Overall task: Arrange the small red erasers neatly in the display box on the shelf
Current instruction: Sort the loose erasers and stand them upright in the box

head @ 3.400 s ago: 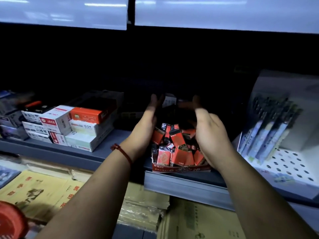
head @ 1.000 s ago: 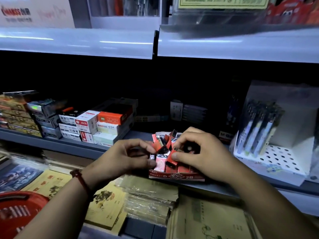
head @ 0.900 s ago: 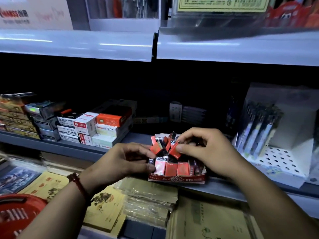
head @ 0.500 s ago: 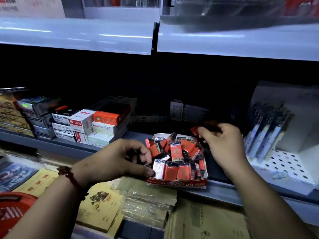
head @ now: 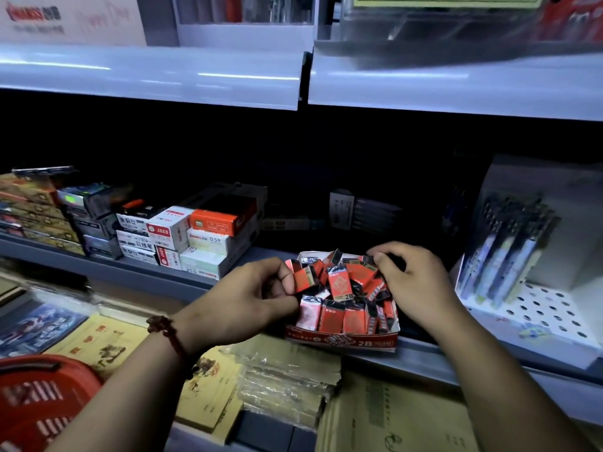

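A low red display box (head: 342,341) marked 2B sits at the front edge of the grey shelf (head: 424,357). It holds several small red erasers (head: 339,285): a tidy upright row along the front, a jumbled heap behind. My left hand (head: 248,305) is at the box's left side, thumb and fingers pinching one red eraser (head: 305,277) at the heap's left edge. My right hand (head: 411,282) rests over the box's right rear corner, fingertips closed on a dark-ended eraser (head: 370,261) at the back.
Stacked white and orange stationery boxes (head: 195,236) stand left of the display box. A white pen display stand (head: 522,256) is on the right. Yellow notebooks (head: 107,340) and wrapped paper packs (head: 287,383) lie below. A red basket (head: 42,399) is at bottom left.
My right hand came back from behind the box to its right rear corner and closed on an eraser there. My left hand stayed at the left side, still pinching its eraser.
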A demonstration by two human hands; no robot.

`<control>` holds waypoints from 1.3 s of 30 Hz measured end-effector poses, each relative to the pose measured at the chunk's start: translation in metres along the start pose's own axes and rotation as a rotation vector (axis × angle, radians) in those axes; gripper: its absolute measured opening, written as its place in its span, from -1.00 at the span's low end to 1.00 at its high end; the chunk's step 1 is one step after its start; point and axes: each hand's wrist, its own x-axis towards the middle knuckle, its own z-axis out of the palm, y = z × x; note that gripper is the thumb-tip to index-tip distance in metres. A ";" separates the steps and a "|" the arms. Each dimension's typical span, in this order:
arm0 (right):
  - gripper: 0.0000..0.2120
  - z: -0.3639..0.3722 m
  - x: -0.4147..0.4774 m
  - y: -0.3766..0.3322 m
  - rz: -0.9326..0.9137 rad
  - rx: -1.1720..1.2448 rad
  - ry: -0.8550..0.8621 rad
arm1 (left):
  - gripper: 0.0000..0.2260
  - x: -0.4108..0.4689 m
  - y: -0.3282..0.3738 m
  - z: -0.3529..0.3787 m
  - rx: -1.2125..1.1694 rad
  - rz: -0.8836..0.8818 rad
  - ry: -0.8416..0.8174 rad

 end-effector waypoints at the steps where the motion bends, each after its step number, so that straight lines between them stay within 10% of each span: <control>1: -0.83 0.000 0.000 0.000 -0.005 -0.015 0.014 | -0.85 -0.001 0.001 0.001 0.010 -0.004 0.008; 9: -0.79 -0.004 -0.003 -0.018 -0.058 -0.138 0.165 | -0.86 -0.008 0.011 0.006 0.100 0.015 0.121; 20: -0.85 0.005 -0.012 -0.029 -0.124 -0.038 0.265 | -0.89 -0.010 0.007 -0.013 -0.374 0.156 0.422; 27: -0.85 0.020 0.003 -0.018 -0.102 0.000 0.183 | -0.82 0.033 -0.007 0.000 -0.189 0.235 0.515; 39: -0.82 0.019 0.010 -0.018 -0.119 0.067 0.011 | -0.83 0.056 -0.026 0.002 -0.054 0.150 0.366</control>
